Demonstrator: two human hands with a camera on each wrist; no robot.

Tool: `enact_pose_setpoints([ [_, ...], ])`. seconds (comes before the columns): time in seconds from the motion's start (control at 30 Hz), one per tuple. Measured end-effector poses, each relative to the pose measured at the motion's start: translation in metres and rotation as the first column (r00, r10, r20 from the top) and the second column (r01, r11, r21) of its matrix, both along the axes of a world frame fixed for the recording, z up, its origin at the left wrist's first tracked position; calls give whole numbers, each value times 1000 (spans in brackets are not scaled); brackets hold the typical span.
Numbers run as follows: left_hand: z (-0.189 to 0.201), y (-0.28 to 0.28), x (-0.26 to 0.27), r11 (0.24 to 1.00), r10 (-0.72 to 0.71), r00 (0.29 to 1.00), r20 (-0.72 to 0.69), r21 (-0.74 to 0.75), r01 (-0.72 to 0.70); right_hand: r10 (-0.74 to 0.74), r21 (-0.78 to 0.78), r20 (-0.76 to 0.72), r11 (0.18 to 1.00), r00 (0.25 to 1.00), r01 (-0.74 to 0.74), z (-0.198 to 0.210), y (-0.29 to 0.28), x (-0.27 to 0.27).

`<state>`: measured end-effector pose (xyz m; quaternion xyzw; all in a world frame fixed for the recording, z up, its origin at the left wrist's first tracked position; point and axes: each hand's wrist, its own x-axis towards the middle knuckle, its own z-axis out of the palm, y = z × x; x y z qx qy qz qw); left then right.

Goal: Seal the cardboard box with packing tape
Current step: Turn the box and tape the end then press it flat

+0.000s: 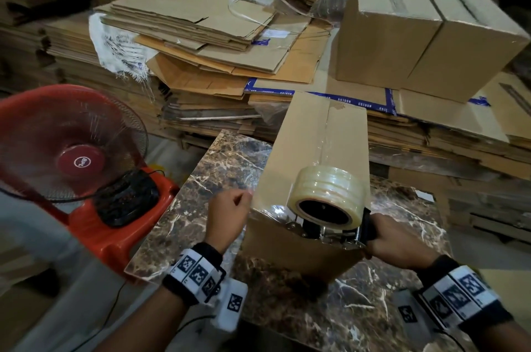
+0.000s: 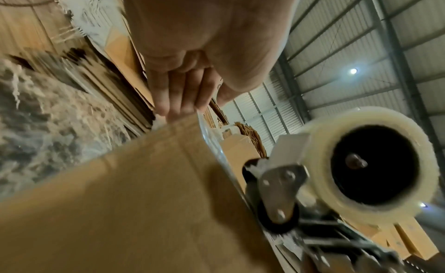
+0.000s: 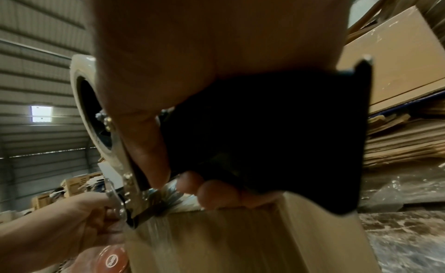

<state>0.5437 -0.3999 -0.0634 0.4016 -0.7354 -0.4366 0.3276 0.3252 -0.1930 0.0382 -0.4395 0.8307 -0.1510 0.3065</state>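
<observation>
A long cardboard box [image 1: 321,136] lies on the marble table [image 1: 186,222] with clear tape along its top seam. A tape dispenser [image 1: 330,228] with a clear roll [image 1: 327,190] sits at the box's near top edge. My right hand [image 1: 393,239] grips its black handle [image 3: 277,128], fingers [image 3: 216,193] curled under it. The blade end meets the near face of the box [image 3: 216,239]. My left hand [image 1: 227,211] is at the box's near left corner. Its fingertips [image 2: 173,105] press the side of the box [image 2: 120,201] just below the top edge, beside the roll [image 2: 370,166].
A red fan [image 1: 71,150] on a red stool [image 1: 115,239] stands left of the table. Stacks of flattened cardboard [image 1: 201,35] fill the space behind, and two sealed boxes [image 1: 416,35] sit at the back right. More flat cartons [image 1: 431,133] lie right of the box.
</observation>
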Motion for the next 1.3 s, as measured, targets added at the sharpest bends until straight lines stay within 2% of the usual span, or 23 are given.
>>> enact_pose_setpoints([
  [0.13,-19,27,-10,997,43,992,-118,66,-35,43,-31,41,999,998,-41,-8,3,-6],
  [0.23,-20,31,-19,987,120,990,-78,114,-111,88,-41,36,995,996,-86,-10,5,-7],
  [0.3,-18,29,-24,967,164,984,-64,205,-148,116,-47,26,992,993,-115,-11,5,-9],
  [0.43,-7,29,-26,908,201,977,-70,389,-158,165,-56,25,985,986,-164,-17,3,-16],
  [0.57,0,28,-27,859,248,965,-87,479,-178,224,-81,27,972,974,-221,-17,14,-29],
  [0.7,10,40,-34,858,310,947,-90,456,-237,227,-107,62,970,972,-219,4,58,-45],
  [0.83,17,44,-37,866,332,941,-60,414,-279,198,-111,6,974,980,-196,-7,107,-79],
  [0.87,16,44,-37,879,316,949,-12,381,-287,200,-118,-23,972,979,-202,-14,113,-85],
  [0.9,15,45,-37,909,294,953,73,287,-302,203,-138,-38,969,978,-206,-19,117,-89],
  [0.93,13,48,-37,943,282,941,189,126,-308,204,-160,-56,964,977,-211,-24,118,-92],
  [0.97,10,53,-37,949,315,898,307,-84,-304,208,-181,-75,959,975,-219,-27,118,-93],
  [1.0,7,62,-39,921,365,856,367,-279,-274,214,-190,-103,954,971,-230,-31,117,-94],
  [1.03,5,72,-42,877,392,844,366,-426,-223,216,-183,-137,953,967,-240,-34,117,-95],
  [1.07,2,85,-48,833,350,869,351,-540,-118,208,-166,-155,958,966,-233,-38,117,-96],
  [1.13,-5,112,-62,760,101,893,438,-613,215,200,-160,-157,961,967,-225,-40,117,-97],
  [1.2,-15,130,-77,637,-74,815,575,-601,482,184,-178,-131,962,974,-205,-41,118,-98],
  [1.27,-23,135,-89,590,-99,744,661,-563,579,166,-205,-85,962,982,-180,-41,118,-98],
  [1.3,-23,135,-92,593,-97,744,661,-562,577,170,-216,-60,960,984,-179,-39,119,-98],
])
